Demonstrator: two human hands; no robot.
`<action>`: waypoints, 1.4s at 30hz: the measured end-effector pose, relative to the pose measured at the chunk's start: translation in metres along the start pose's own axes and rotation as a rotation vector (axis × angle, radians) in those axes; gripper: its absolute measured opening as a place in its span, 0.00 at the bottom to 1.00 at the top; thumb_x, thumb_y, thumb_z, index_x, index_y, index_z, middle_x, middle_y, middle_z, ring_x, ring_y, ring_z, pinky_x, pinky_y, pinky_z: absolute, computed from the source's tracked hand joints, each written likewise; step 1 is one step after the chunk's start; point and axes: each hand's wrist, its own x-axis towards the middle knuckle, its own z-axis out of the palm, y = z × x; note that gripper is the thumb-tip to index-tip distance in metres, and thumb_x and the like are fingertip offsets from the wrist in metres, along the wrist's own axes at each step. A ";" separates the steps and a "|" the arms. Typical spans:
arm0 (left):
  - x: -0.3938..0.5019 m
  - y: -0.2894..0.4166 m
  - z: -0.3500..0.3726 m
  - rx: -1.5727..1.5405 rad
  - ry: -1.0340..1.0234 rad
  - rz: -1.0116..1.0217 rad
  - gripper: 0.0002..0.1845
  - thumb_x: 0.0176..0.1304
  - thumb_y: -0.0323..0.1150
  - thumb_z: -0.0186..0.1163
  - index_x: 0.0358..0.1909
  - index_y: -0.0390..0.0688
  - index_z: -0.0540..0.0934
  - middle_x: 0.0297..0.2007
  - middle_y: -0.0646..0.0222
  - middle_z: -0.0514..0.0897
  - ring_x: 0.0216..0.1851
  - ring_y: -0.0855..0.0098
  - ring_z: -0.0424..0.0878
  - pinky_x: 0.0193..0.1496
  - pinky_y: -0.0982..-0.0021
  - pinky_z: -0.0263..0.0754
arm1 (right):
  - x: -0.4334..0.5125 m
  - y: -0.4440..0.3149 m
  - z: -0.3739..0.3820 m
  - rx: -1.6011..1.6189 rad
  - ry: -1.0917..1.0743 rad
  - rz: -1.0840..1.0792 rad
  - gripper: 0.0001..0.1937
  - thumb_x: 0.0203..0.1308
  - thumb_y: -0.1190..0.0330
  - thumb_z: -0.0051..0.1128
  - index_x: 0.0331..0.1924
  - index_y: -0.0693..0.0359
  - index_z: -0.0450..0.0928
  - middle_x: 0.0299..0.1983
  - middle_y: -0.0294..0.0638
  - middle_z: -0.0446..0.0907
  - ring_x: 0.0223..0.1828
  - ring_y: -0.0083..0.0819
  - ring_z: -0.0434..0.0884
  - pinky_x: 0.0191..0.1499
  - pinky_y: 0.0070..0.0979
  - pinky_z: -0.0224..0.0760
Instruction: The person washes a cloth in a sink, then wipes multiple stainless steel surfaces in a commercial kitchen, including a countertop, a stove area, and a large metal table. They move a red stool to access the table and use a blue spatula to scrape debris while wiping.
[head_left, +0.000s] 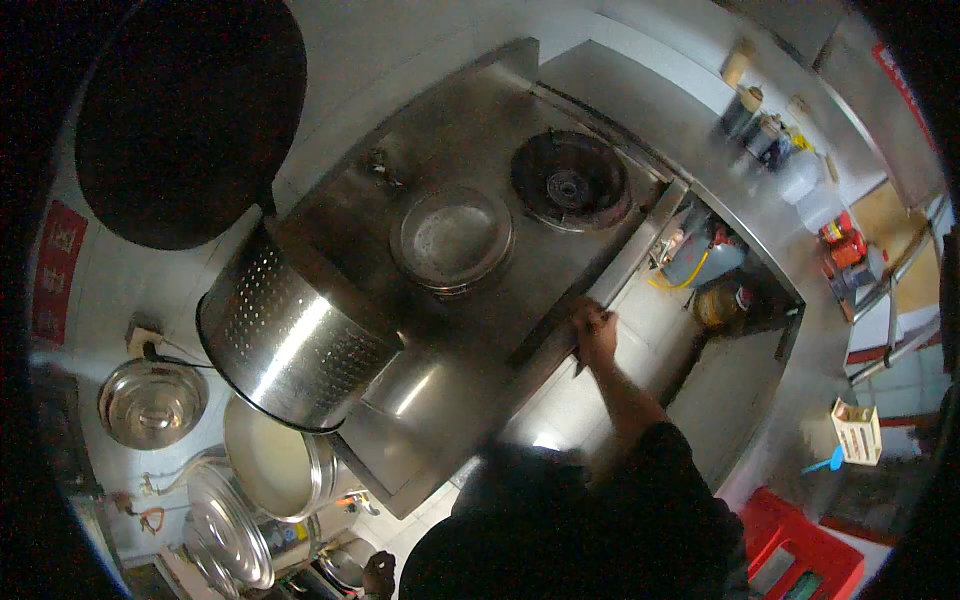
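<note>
My right hand (596, 331) is curled at the front edge of a stainless steel stove (480, 330); whether it grips the edge or a control there is hidden. My left hand (379, 574) is low at the left, dark and bent, near a small metal pot (349, 562); nothing clear shows in it. On the stove, a round metal pan or lid (454, 234) sits left of a black gas burner (568, 184). A large perforated steel cylinder (296, 337) lies tilted at the stove's left side.
A tall pot of pale liquid (271, 457) and steel lids (229, 525) stand at left. A large dark round pan (191, 120) is upper left. A gas cylinder (705, 259) is under the right counter (750, 202), bottles (742, 112) on it. A red plastic stool (802, 547) stands lower right.
</note>
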 end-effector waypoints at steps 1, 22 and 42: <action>0.003 -0.007 0.007 0.095 0.013 0.116 0.20 0.65 0.44 0.52 0.47 0.41 0.82 0.48 0.61 0.85 0.47 0.60 0.81 0.53 0.58 0.75 | 0.027 0.002 -0.008 -0.005 0.013 -0.134 0.13 0.58 0.64 0.63 0.48 0.50 0.81 0.47 0.48 0.76 0.50 0.47 0.75 0.52 0.39 0.70; 0.050 0.396 0.229 -0.338 -0.052 -0.117 0.19 0.59 0.37 0.62 0.51 0.41 0.77 0.46 0.60 0.83 0.46 0.63 0.80 0.52 0.59 0.74 | 0.328 0.014 -0.143 -0.881 0.130 -0.094 0.21 0.64 0.51 0.56 0.54 0.53 0.79 0.42 0.54 0.77 0.46 0.49 0.80 0.46 0.47 0.75; 0.266 0.696 0.153 -0.451 -0.333 0.109 0.17 0.65 0.36 0.62 0.52 0.39 0.76 0.42 0.65 0.82 0.41 0.67 0.82 0.38 0.72 0.76 | 0.272 0.042 -0.644 -0.721 0.704 0.078 0.26 0.67 0.51 0.52 0.59 0.62 0.70 0.51 0.49 0.78 0.53 0.42 0.78 0.58 0.36 0.70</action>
